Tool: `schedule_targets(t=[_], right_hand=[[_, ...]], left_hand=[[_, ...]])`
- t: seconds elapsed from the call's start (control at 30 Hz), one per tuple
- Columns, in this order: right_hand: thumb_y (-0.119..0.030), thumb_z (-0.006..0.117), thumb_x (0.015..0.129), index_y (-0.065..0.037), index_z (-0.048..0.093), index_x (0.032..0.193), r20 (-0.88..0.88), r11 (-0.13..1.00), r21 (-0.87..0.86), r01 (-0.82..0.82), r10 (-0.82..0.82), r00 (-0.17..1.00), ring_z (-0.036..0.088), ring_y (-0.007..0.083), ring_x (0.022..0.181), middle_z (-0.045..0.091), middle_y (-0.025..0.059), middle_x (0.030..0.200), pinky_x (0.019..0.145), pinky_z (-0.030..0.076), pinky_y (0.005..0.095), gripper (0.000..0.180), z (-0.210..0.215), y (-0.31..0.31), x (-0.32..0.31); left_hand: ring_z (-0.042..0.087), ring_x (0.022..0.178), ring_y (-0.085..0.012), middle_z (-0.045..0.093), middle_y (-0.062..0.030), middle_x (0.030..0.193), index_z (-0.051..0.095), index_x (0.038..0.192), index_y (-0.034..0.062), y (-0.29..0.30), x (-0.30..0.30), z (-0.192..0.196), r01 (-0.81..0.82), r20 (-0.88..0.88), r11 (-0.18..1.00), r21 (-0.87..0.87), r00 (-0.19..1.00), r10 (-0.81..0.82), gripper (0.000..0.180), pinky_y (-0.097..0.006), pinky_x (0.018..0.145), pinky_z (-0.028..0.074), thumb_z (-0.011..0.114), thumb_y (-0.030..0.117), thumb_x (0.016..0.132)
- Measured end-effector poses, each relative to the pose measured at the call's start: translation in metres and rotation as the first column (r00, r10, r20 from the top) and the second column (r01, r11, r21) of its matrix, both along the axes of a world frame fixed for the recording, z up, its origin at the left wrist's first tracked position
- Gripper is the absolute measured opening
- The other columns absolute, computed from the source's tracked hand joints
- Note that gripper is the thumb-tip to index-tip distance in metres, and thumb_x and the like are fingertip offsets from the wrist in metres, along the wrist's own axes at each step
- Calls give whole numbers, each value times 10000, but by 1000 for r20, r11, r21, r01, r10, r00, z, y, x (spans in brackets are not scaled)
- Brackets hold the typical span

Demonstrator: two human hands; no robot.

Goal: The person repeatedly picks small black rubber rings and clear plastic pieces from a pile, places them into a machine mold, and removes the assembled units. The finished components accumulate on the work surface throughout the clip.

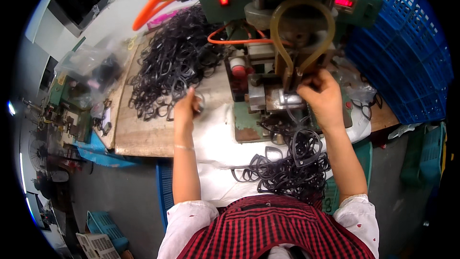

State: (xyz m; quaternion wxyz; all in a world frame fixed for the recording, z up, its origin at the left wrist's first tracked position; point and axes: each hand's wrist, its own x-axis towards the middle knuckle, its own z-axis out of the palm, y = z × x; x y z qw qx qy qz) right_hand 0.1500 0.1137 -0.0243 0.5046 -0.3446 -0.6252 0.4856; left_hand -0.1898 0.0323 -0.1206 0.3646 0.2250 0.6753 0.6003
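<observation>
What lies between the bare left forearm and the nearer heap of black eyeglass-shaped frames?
In the head view, creased white sheeting separates the forearm from the heap.

You wear a white top whose left sleeve [189, 218] and right sleeve [357, 220] end near your elbows, both scattered with small red, heart-like marks. The edge of the right one looks slightly gathered. Over it sits your apron [297, 220], closely checked in red and black, its neckline curving round a patch of pale cloth [281, 252]. A thin, pale bracelet [184, 147] circles your left forearm [186, 177] near the wrist; its details are too small to tell.
</observation>
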Motion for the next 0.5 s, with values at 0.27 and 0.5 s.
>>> schedule_targets(t=[0.27,0.5], right_hand=[[32,669,766,45,494,1228,-200,987,-151,-46,16,980,585,93,809,635,51,854,756,460,217,494,6,-17,-10],[31,647,802,67,459,1289,-268,989,-135,-57,19,963,607,163,1005,639,110,1090,918,438,265,523,17,-46,-14]], left_hand=[[396,388,-110,343,62,445,608,951,48,-42,50,50,352,555,863,361,663,-503,437,-270,415,343,362,399,1039],[402,393,-59,501,10,539,598,1030,-17,-42,64,42,380,368,913,150,835,-409,452,-202,428,373,362,368,1045]])
